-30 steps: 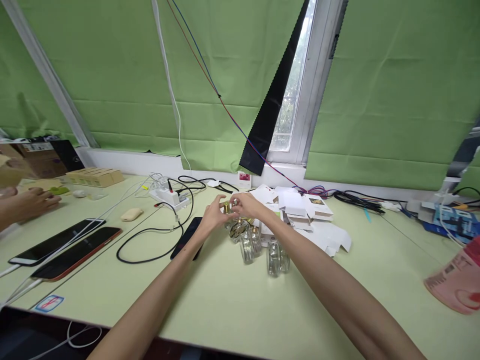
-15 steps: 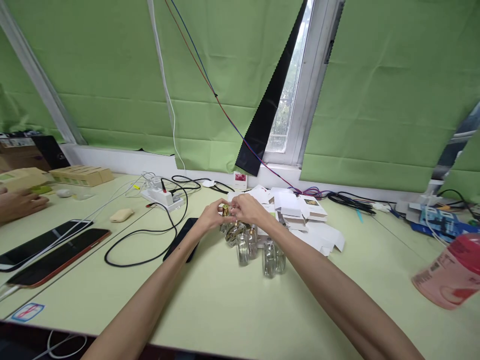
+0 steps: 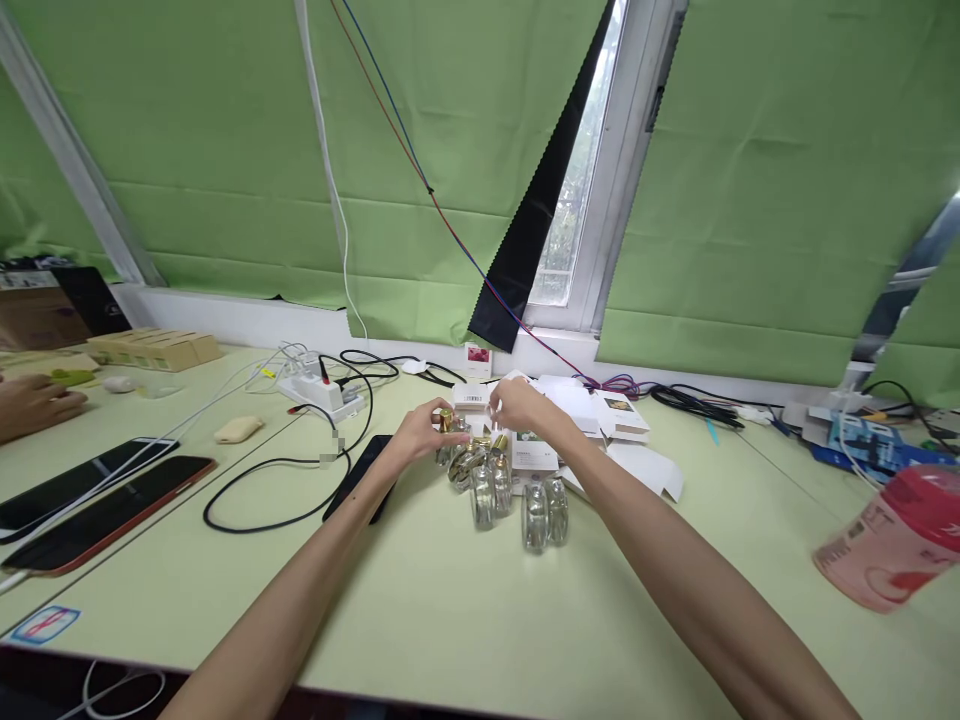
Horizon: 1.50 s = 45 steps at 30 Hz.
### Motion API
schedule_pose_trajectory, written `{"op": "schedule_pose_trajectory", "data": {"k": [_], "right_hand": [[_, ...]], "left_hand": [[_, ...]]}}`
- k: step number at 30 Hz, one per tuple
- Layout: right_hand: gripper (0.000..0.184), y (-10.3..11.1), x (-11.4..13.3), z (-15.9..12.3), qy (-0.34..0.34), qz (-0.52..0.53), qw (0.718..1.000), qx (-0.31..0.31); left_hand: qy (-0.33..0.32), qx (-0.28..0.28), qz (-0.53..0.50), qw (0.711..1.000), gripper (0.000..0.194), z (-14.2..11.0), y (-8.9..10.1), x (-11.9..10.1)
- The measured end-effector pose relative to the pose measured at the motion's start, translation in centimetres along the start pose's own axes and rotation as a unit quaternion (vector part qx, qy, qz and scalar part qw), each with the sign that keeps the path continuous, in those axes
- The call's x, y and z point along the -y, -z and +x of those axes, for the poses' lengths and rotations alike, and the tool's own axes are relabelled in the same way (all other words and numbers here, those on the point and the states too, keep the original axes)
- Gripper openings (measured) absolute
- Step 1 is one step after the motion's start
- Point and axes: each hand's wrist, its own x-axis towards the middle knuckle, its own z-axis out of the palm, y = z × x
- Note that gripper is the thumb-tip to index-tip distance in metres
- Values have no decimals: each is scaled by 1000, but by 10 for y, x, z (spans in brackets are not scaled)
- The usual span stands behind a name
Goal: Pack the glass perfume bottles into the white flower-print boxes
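My left hand [image 3: 418,432] is closed round the gold cap of a small glass perfume bottle [image 3: 445,422] at the far side of a bottle cluster. Just to the right, my right hand [image 3: 517,405] is raised above the cluster with its fingertips curled together; whatever they hold, if anything, is too small to make out. Several clear glass bottles [image 3: 482,498] lie close together below my hands, some showing gold necks. Two more glass bottles [image 3: 535,516] stand side by side a little nearer to me. A white box with a barcode [image 3: 472,396] sits behind my fingers.
Opened white cartons [image 3: 637,470] are piled behind and right of the bottles. A black phone [image 3: 361,478] lies under my left forearm. Cables and a power strip [image 3: 315,392] are at left, a pink container [image 3: 892,540] at right. Another person's hand [image 3: 37,408] rests far left.
My right hand has moved right and slightly up, away from my left hand, uncovering gold necks and the barcoded box. My left hand stays at the gold cap.
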Motion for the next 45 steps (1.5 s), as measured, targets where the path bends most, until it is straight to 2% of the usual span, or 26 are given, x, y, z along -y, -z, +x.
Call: {"op": "schedule_pose_trajectory", "data": {"k": [4,8,13,16,19,22,24,25,27,29,32,36,40,45], "right_hand": [[22,-15,-1,-8,17,15,1000,18],[24,-26,14,1,73,49,996,8],[7,-37,24,10,104,52,993,15],[10,-39,26,8,102,38,994,7],[23,-29,27,9,90,28,995,-19],[43,-3,27,16,85,22,994,-64],[40,14,25,18,91,8,991,-96],[33,20,23,18,86,1,993,-85],[16,23,17,12,54,-17,998,2],[8,15,9,3,45,-23,997,62],[39,-3,0,-8,30,-27,995,91],[27,-16,10,0,42,-1,998,41],[27,-21,35,19,146,58,987,30],[16,-30,46,21,141,25,989,24]], "left_hand": [[6,3,-10,1000,53,-1,0,-3],[13,0,-11,1000,52,-4,1,-8],[17,-1,-4,1000,53,-5,1,-10],[20,-2,0,1000,51,-6,1,-10],[24,-4,1,1000,50,-8,2,-11],[19,-4,-1,1000,50,-8,2,-11],[13,-4,-6,1000,51,-7,2,-10],[13,-3,-10,1000,51,-7,2,-9],[16,0,-21,1000,52,-5,1,-7],[20,4,-37,999,53,-5,0,-5],[19,5,-62,998,53,-5,-1,-2],[21,6,-94,995,55,-5,-3,1],[7,-14,-68,998,60,-4,-5,2],[8,-27,-41,999,55,-5,-3,-1]]}}
